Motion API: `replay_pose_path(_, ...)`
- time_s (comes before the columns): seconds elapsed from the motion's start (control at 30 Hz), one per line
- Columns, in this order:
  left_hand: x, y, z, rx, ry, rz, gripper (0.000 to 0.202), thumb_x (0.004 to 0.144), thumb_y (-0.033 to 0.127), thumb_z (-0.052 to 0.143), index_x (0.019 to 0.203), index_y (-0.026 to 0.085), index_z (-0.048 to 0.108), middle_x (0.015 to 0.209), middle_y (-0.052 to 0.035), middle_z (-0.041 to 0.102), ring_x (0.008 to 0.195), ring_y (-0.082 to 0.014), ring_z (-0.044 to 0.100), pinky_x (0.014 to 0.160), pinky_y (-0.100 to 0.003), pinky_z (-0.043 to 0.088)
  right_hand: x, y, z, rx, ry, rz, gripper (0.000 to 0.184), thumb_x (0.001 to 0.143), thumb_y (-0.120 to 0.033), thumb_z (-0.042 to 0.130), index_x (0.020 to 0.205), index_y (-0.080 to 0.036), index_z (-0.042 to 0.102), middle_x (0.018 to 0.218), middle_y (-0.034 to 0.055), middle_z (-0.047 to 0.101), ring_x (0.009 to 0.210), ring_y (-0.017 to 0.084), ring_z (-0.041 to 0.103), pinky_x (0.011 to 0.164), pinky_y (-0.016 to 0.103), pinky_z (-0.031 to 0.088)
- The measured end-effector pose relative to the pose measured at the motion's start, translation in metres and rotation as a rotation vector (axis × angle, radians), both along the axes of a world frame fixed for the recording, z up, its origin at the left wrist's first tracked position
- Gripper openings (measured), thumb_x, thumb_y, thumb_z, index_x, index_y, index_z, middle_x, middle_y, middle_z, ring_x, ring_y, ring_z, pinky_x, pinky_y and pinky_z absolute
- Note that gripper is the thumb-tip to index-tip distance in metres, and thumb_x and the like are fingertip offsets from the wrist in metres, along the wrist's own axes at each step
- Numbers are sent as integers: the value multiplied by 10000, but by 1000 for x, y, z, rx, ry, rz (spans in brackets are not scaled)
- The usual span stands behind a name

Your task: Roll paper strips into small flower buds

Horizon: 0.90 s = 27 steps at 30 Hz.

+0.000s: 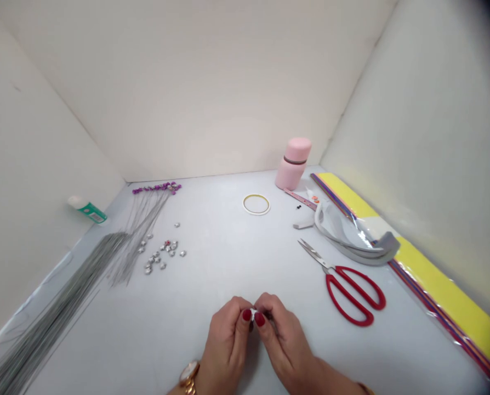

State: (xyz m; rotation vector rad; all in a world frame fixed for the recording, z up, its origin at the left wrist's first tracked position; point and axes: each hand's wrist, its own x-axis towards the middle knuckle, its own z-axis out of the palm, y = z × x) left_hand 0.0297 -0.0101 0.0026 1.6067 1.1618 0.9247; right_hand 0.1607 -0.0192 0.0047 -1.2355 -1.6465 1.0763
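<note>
Bare silver wires (43, 323) are laid out at 9 o'clock from the hands, with purple-tipped wires (140, 236) at 11 o'clock and small silver pieces (160, 253), still loose, beside them. The left hand (226, 343) and right hand (284, 343) are held together, a small white piece (254, 314) pinched between them at their fingertips. Red-handled scissors (349, 291) lie at 2 o'clock.

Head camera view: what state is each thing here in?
Left hand with red nails: pinching a small silvery-white piece.
Right hand with red nails: pinching the same piece.
Red-handled steel scissors: lying flat, blades together.
Pink cylindrical bottle: upright, lid on.
Green-and-white tube: lying on its side.
Round white tape roll: lying flat.
</note>
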Motion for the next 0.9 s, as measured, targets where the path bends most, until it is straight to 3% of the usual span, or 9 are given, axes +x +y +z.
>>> replay_pose_path(0.13, 0, 0, -2, 18, 17, -12, 279, 903, 281, 296, 726, 183, 488, 610, 5, 479, 558, -129, 453, 544, -224, 381, 0, 2, 0, -11, 75, 12, 222, 894, -319, 302, 743, -195, 407, 600, -31, 399, 522, 117, 380, 504, 236, 322)
replay_pose_path(0.4, 0, 0, -1, 3, 2, 35, 239, 889, 250, 345, 704, 187, 483, 613, 10, 530, 562, -121, 498, 543, -206, 399, 1, 1, -7, -177, 166, -21, 301, 898, -389, 309, 687, -193, 396, 567, -48, 350, 514, 104, 340, 487, 228, 293)
replay_pose_path(0.63, -4, 2, -4, 216, 161, -66, 110, 858, 198, 398, 807, 185, 495, 667, -4, 539, 602, -133, 497, 564, -220, 395, 1, 0, -10, -205, 202, -10, 294, 900, -394, 300, 704, -195, 392, 578, -45, 356, 522, 107, 346, 491, 230, 303)
replay_pose_path(0.9, -6, 4, -7, 348, 183, -63, 146, 875, 197, 384, 747, 195, 456, 617, 12, 491, 554, -119, 444, 514, -204, 362, 3, 2, -4, -33, -14, 52, 190, 902, -282, 241, 850, -201, 405, 628, -22, 431, 538, 128, 404, 514, 243, 332)
